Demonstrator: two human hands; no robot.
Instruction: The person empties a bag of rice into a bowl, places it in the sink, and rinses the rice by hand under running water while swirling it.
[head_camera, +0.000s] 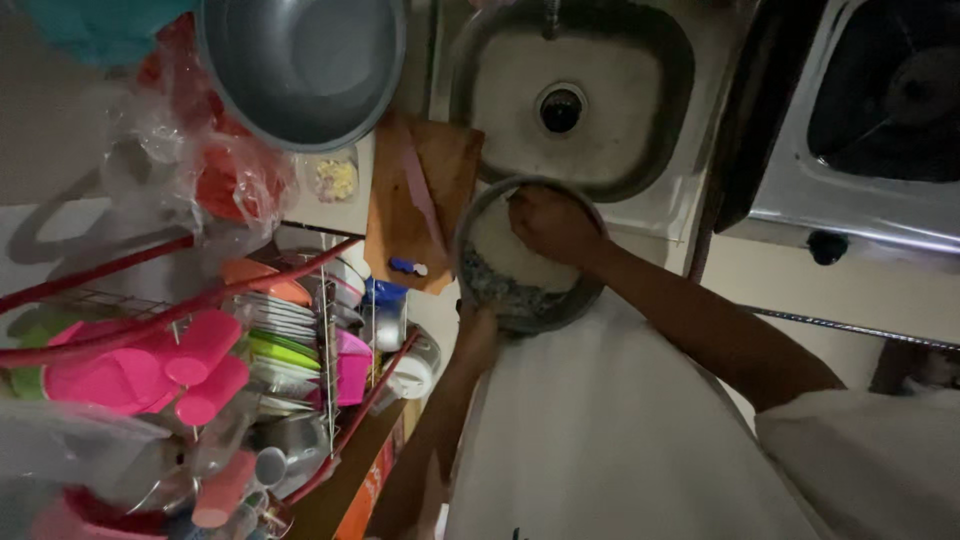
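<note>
White shirt (610, 430) below, left hand (478, 335) grips the metal bowl (525, 300) — right hand (550, 222) cupped inside — sink (575, 95) beyond.

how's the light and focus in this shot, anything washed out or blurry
Head view: dim overall, with the sink and stove in shadow; the white shirt and wall at left are the brightest patches; the pink cups and plastic bag at the left edge look soft and smeared; the right hand in the pot is fairly sharp; the left hand is dark.
</note>
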